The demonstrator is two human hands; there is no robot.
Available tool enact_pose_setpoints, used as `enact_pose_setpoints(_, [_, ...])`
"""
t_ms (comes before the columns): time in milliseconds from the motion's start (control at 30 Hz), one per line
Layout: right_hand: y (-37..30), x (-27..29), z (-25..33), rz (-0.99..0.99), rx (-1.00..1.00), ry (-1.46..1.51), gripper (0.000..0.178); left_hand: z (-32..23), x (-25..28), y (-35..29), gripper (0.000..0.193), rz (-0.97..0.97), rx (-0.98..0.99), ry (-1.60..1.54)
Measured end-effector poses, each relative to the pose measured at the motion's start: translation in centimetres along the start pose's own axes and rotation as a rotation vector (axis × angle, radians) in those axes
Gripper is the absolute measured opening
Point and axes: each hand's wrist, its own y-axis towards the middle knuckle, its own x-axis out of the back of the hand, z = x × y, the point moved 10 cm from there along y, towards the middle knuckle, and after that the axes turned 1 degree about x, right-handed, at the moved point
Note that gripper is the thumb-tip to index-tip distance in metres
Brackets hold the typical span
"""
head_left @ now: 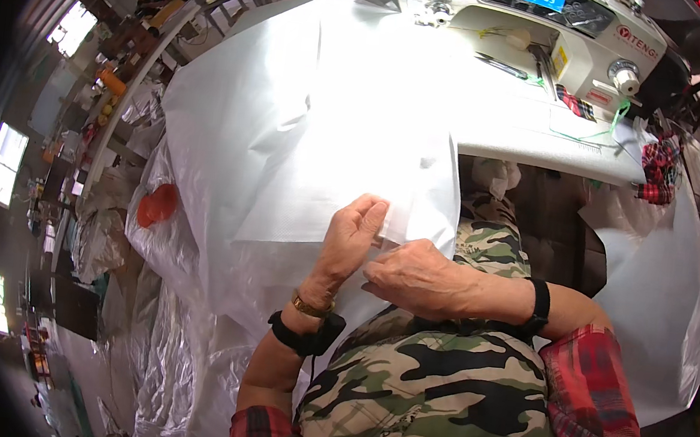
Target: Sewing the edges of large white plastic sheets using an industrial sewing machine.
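A large white plastic sheet [228,153] drapes over the sewing table and down toward my lap. Its near edge is pinched by my left hand [353,234], thumb pressed to the fingers. Close beside it on the right, my right hand [414,276] is closed with curled fingers on the same edge; its fingertips are partly hidden. Beyond both hands stands a white sewing machine [518,30], its needle area [434,12] above the far part of the sheet. Strong light washes out the sheet's middle.
Tweezers [501,66] and thread lie on the white machine bed [540,145]. Red plaid scraps [658,167] hang at its right end. More white sheeting [659,306] hangs at the right. Clear crumpled plastic with an orange piece [157,205] lies at the left, near a cluttered bench [137,82].
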Motion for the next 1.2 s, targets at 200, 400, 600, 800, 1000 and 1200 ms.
enact_pose_setpoints(200, [-1.0,2.0,1.3,-0.186,0.158,0.000,0.018,1.4,0.3,0.5,0.017,0.012,-0.006,0.149])
enact_pose_setpoints(400, [-8.0,6.7,-5.6,-0.591,-0.405,-0.075,0.026,1.0,0.5,-0.4,0.019,-0.037,-0.016,0.072])
enact_pose_setpoints(600, [-11.8,-0.3,-11.9,-0.409,-0.793,-0.001,0.037,-1.0,-0.3,-0.4,0.017,-0.029,-0.009,0.186])
enact_pose_setpoints(800, [-9.1,0.0,-8.4,-0.385,-0.558,0.079,0.022,-1.2,-1.8,-0.1,0.014,0.013,-0.069,0.246])
enact_pose_setpoints(1000, [-5.2,2.6,-4.5,-0.351,-0.398,0.129,0.024,-2.1,-2.8,-0.4,0.015,0.017,-0.153,0.254])
enact_pose_setpoints(1200, [-3.7,1.9,-3.9,-0.255,-0.351,-0.096,0.025,-1.2,-2.0,-0.5,0.019,0.032,-0.084,0.275])
